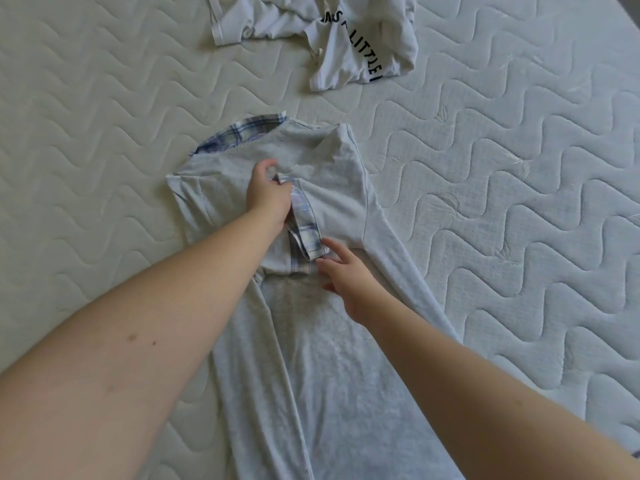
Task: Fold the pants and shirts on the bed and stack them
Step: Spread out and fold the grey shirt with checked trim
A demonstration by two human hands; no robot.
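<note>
I see two bare hands and two forearms reaching over a quilted mattress [104, 133], with three garments I can count on it.

The landmark is the grey garment [332, 188], long and pale, lying flat at the middle of the mattress and running down toward me to the bottom edge. I cannot tell for sure whether it is pants or a long top. Its far end is folded over, and a plaid strip [306, 226] in blue and white, one strip, runs along the fold at its centre.

My left hand [268, 197] lies on the grey garment just left of the plaid strip. Its fingers curl round the strip's far end, pinching the cloth there. My right hand [346, 275] lies on the grey garment at the strip's near end. Its fingers are spread and fairly straight, the tips touching the strip's lower corner, gripping nothing that I can see.

A second plaid piece [239, 135] peeks out from under the grey garment's far left edge. I cannot tell whether it is a separate garment or part of the same one.

Beyond the grey garment, well apart from it at the mattress's far side, lies one crumpled white shirt [360, 46] with dark printed letters. Just left of that, touching it, is one more crumpled white piece [235, 19], unfolded.
</note>
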